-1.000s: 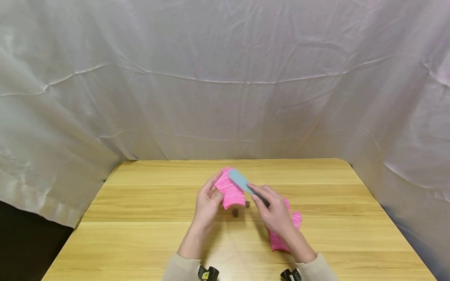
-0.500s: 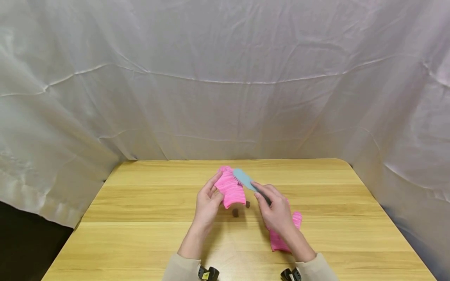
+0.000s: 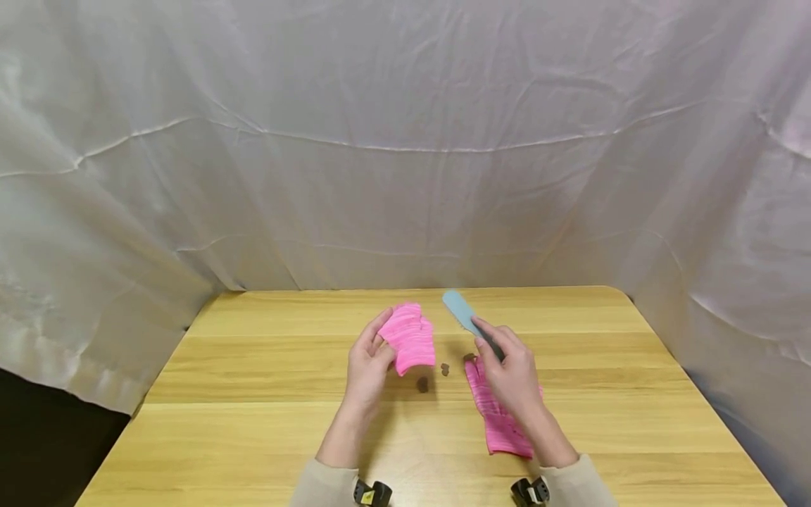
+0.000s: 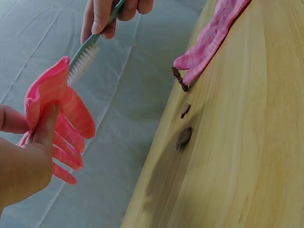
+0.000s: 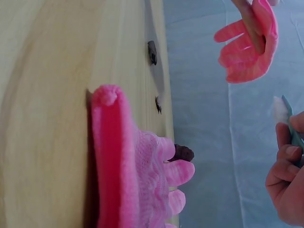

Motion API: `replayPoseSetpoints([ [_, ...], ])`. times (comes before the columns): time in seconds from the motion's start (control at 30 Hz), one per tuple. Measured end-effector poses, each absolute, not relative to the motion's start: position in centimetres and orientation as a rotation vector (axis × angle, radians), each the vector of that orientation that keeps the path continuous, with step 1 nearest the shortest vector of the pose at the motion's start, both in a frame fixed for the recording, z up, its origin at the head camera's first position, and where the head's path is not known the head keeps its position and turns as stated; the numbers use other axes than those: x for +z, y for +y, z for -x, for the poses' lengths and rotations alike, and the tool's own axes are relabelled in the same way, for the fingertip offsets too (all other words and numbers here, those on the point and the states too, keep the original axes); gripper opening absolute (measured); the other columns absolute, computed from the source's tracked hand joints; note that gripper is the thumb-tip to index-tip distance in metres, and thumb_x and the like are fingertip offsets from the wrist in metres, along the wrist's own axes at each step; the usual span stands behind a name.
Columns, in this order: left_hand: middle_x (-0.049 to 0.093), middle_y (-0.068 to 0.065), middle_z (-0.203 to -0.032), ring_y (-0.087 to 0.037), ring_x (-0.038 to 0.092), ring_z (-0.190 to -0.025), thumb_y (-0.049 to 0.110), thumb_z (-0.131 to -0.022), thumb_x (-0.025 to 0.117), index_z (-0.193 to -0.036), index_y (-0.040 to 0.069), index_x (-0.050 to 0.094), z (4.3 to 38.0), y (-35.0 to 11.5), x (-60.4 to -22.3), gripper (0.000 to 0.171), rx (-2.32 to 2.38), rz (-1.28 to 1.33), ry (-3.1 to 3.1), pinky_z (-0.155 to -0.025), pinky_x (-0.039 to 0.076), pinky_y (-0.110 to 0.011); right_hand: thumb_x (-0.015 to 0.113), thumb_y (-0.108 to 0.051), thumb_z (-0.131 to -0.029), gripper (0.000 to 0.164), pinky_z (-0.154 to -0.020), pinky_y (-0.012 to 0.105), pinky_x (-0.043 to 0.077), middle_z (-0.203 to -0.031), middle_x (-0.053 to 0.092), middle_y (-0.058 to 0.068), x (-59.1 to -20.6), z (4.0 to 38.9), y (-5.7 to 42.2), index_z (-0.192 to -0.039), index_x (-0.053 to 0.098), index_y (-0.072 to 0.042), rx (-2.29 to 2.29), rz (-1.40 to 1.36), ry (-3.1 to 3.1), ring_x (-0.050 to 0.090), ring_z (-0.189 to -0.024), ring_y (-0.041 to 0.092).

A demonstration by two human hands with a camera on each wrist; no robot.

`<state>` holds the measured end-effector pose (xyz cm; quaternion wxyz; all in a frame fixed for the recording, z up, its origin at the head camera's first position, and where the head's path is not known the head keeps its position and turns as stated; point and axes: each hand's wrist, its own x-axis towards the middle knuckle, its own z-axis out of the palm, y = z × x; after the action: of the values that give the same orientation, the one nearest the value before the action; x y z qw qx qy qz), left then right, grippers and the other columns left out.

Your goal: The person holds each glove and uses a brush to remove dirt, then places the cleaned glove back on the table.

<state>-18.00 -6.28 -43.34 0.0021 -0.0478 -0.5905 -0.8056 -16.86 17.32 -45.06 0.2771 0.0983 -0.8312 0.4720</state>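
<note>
My left hand [image 3: 367, 370] pinches a pink knitted glove [image 3: 410, 341] and holds it up over the table, fingers of the glove pointing away. My right hand [image 3: 512, 373] grips a light blue brush [image 3: 459, 308] by its dark handle. The left wrist view shows the brush's white bristles [image 4: 83, 64] turned toward the held glove; in the head view a gap separates the two. A second pink glove [image 3: 503, 431] lies on the table, partly hidden beneath my right hand and forearm. Dark brown clumps lie near it: one [image 3: 469, 357] at its fingertips, others [image 3: 422, 384] further left.
The wooden tabletop [image 3: 253, 436] stretches out on both sides of the hands. Behind it and along the sides hangs a grey-white curtain [image 3: 405, 211]. Each wrist wears a small black camera [image 3: 372, 494].
The brush has moved right, off the held glove, along with my right hand. The left hand and its glove have shifted slightly left. A brown clump now shows at the second glove's fingertips.
</note>
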Motion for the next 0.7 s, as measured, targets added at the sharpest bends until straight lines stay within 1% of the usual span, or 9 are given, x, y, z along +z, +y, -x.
replayPoseSetpoints([
  [0.13, 0.055, -0.019, -0.150, -0.020, 0.067, -0.111, -0.006, -0.096, 0.056, -0.157, 0.005, 0.041, 17.99, -6.28, -43.35, 0.064, -2.529, 0.182, -1.859, -0.084, 0.059, -0.025, 0.069, -0.001, -0.097, 0.038, -0.054, 0.020, 0.046, -0.098, 0.070, 0.003, -44.91, 16.78, 17.27, -0.133, 0.072, -0.013, 1.270, -0.287, -2.229, 0.054, -0.069, 0.009],
  [0.23, 0.053, -0.017, -0.153, -0.026, 0.064, -0.122, -0.009, -0.097, 0.053, -0.158, 0.007, 0.040, 18.04, -6.26, -43.31, 0.064, -2.546, 0.235, -1.847, -0.091, 0.059, -0.028, 0.069, 0.000, -0.097, 0.038, -0.052, 0.021, 0.046, -0.098, 0.070, 0.003, -44.93, 16.69, 17.25, -0.134, 0.071, -0.012, 1.281, -0.304, -2.232, 0.054, -0.068, 0.009],
  [0.27, 0.052, -0.017, -0.154, -0.028, 0.062, -0.126, -0.012, -0.096, 0.052, -0.158, 0.007, 0.040, 18.07, -6.25, -43.32, 0.067, -2.553, 0.252, -1.843, -0.093, 0.059, -0.029, 0.069, 0.000, -0.097, 0.038, -0.052, 0.021, 0.047, -0.098, 0.070, 0.004, -44.95, 16.69, 17.23, -0.134, 0.071, -0.011, 1.285, -0.310, -2.232, 0.055, -0.068, 0.009],
  [0.33, 0.049, -0.019, -0.156, -0.032, 0.057, -0.134, -0.015, -0.094, 0.050, -0.159, 0.005, 0.038, 18.14, -6.27, -43.36, 0.069, -2.555, 0.303, -1.833, -0.099, 0.056, -0.029, 0.069, 0.000, -0.097, 0.039, -0.052, 0.021, 0.047, -0.098, 0.070, 0.004, -45.02, 16.72, 17.20, -0.134, 0.071, -0.011, 1.285, -0.316, -2.234, 0.055, -0.068, 0.010],
  [0.43, 0.046, -0.022, -0.157, -0.037, 0.052, -0.138, -0.016, -0.094, 0.051, -0.159, 0.001, 0.037, 18.24, -6.25, -43.43, 0.068, -2.537, 0.349, -1.833, -0.104, 0.053, -0.028, 0.070, 0.000, -0.097, 0.039, -0.052, 0.022, 0.047, -0.098, 0.070, 0.004, -45.12, 16.74, 17.15, -0.134, 0.071, -0.011, 1.282, -0.322, -2.234, 0.055, -0.068, 0.013],
  [0.5, 0.046, -0.023, -0.157, -0.039, 0.051, -0.139, -0.014, -0.096, 0.053, -0.158, 0.000, 0.037, 18.28, -6.25, -43.45, 0.066, -2.509, 0.370, -1.845, -0.106, 0.051, -0.028, 0.070, 0.000, -0.096, 0.039, -0.052, 0.023, 0.047, -0.098, 0.070, 0.004, -45.18, 16.77, 17.12, -0.133, 0.072, -0.011, 1.277, -0.325, -2.234, 0.054, -0.068, 0.014],
  [0.57, 0.048, -0.024, -0.155, -0.039, 0.053, -0.137, -0.012, -0.097, 0.054, -0.157, -0.001, 0.039, 18.31, -6.25, -43.49, 0.063, -2.460, 0.369, -1.877, -0.105, 0.052, -0.027, 0.070, 0.000, -0.097, 0.038, -0.052, 0.024, 0.047, -0.098, 0.071, 0.004, -45.22, 16.76, 17.07, -0.133, 0.072, -0.011, 1.278, -0.327, -2.237, 0.054, -0.067, 0.016],
  [0.63, 0.053, -0.025, -0.150, -0.036, 0.058, -0.132, -0.011, -0.098, 0.055, -0.153, -0.002, 0.045, 18.40, -6.25, -43.70, 0.057, -2.388, 0.362, -1.916, -0.103, 0.053, -0.026, 0.070, 0.000, -0.096, 0.039, -0.051, 0.023, 0.046, -0.098, 0.071, 0.004, -45.28, 16.80, 17.04, -0.133, 0.072, -0.011, 1.273, -0.330, -2.243, 0.053, -0.065, 0.017],
  [0.7, 0.061, -0.025, -0.140, -0.029, 0.065, -0.122, -0.009, -0.098, 0.058, -0.146, -0.004, 0.054, 18.43, -6.23, -43.90, 0.048, -2.297, 0.344, -1.959, -0.099, 0.055, -0.025, 0.070, 0.000, -0.097, 0.038, -0.051, 0.023, 0.045, -0.098, 0.071, 0.004, -45.33, 16.79, 16.99, -0.133, 0.072, -0.011, 1.277, -0.332, -2.245, 0.053, -0.065, 0.016],
])
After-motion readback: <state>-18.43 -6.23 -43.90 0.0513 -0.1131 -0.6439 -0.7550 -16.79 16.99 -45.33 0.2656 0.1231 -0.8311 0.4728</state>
